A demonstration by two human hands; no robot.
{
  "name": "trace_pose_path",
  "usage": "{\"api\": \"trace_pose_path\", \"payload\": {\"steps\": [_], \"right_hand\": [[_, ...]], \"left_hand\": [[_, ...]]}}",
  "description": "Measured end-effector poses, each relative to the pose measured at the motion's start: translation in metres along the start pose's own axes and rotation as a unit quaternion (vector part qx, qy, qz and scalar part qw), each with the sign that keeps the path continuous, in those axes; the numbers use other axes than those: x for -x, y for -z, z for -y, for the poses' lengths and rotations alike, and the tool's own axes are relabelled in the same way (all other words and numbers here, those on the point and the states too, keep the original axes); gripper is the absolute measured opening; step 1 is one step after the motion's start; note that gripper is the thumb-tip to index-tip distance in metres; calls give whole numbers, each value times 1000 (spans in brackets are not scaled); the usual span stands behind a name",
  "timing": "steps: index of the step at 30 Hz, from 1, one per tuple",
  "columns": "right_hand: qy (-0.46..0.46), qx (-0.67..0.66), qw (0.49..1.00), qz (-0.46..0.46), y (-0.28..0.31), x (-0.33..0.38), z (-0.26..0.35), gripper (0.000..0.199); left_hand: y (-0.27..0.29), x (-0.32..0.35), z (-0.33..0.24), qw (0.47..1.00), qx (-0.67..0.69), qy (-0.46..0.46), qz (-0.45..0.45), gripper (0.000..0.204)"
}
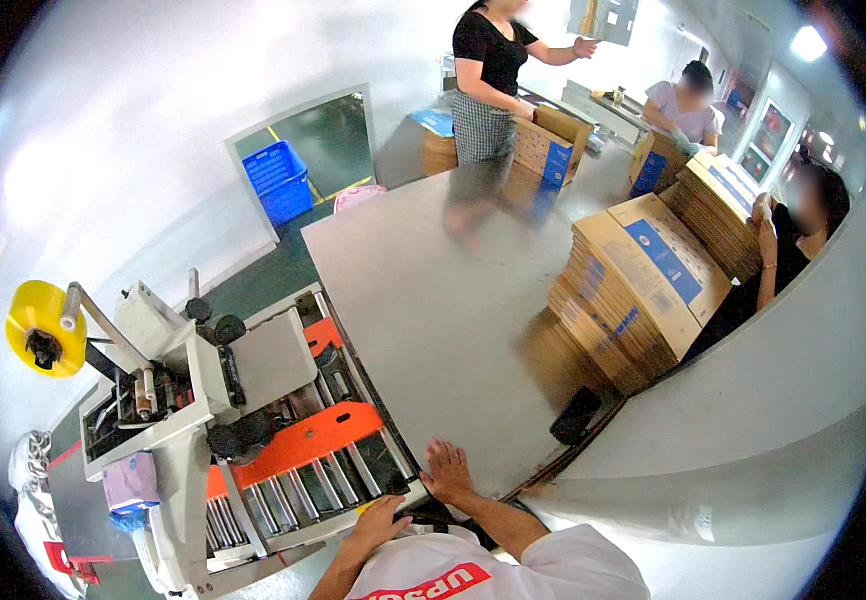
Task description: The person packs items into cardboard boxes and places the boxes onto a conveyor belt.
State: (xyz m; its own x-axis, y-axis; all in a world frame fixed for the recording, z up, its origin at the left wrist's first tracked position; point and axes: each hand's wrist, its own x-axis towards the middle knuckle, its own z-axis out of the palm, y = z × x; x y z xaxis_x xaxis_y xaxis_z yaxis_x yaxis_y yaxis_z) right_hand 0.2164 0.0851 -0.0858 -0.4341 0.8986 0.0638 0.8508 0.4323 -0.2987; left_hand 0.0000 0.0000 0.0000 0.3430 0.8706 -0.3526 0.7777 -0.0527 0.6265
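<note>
My right hand (447, 473) rests flat on the near corner of a steel table (393, 290), its fingers apart and nothing in it. My left hand (379, 524) lies on the end of the roller conveyor (298, 497), fingers stretched out and holding nothing. That conveyor belongs to a carton-taping machine (178, 385) at my left. Orange guide plates (328, 428) run above its rollers, and a large roll of yellow tape (45, 328) is mounted on it.
Flat cardboard cartons (618, 300) are stacked at the table's right edge, near a black phone-like object (575, 415). Across the table a standing person (498, 60) has a hand at an open carton (545, 147). Two more people work at the right. A blue bin (278, 183) stands beyond a wall opening.
</note>
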Motion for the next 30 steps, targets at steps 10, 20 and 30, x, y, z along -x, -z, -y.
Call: {"api": "trace_pose_path", "payload": {"steps": [10,20,30], "right_hand": [[7,-14,1000,2,-4,-5,14,69],[24,-3,1000,-14,-6,-3,8,67],[28,20,998,-52,-8,-4,0,65]], "left_hand": [[14,5,2,1000,-3,6,-7,57],[-5,-3,7,1000,1,8,3,52],[-10,-13,11,1000,-4,-6,6,59]]}}
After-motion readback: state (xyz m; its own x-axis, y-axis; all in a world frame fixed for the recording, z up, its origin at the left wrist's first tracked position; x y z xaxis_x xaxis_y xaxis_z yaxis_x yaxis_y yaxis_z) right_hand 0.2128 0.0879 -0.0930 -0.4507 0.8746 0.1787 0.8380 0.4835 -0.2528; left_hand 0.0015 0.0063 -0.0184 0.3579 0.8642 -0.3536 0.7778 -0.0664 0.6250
